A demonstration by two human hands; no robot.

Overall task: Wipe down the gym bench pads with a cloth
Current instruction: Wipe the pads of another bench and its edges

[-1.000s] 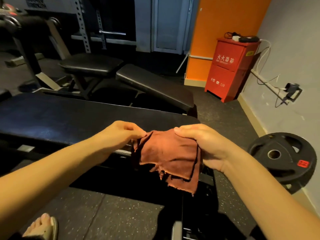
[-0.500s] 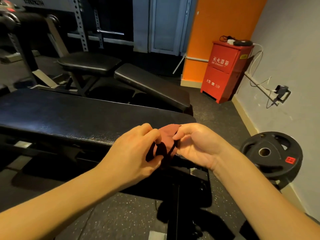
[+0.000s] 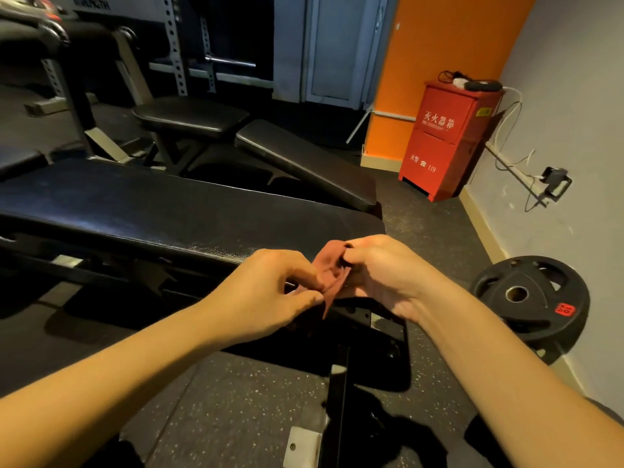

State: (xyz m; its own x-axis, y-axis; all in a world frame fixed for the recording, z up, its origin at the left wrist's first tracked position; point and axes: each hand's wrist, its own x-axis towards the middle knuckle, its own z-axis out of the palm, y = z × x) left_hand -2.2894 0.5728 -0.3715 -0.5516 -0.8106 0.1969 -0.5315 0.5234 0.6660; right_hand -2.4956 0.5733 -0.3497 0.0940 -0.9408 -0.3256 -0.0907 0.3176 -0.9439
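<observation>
Both hands, the left hand [image 3: 270, 292] and right hand [image 3: 381, 275], pinch the bunched red cloth [image 3: 329, 275] at the near bench pad [image 3: 152, 214]'s right end, apparently folding it; next, press it onto the pad.

Single view: head-worn, wide-angle, facing forward and down over the bench pad [image 3: 169, 214], which runs in from 9 o'clock. Left hand [image 3: 270, 292] and right hand [image 3: 381, 275] are close, mid-frame. Farther off are the weight plate [image 3: 533, 319] at 3 o'clock and the red cabinet [image 3: 449, 140] at 1 o'clock.
</observation>
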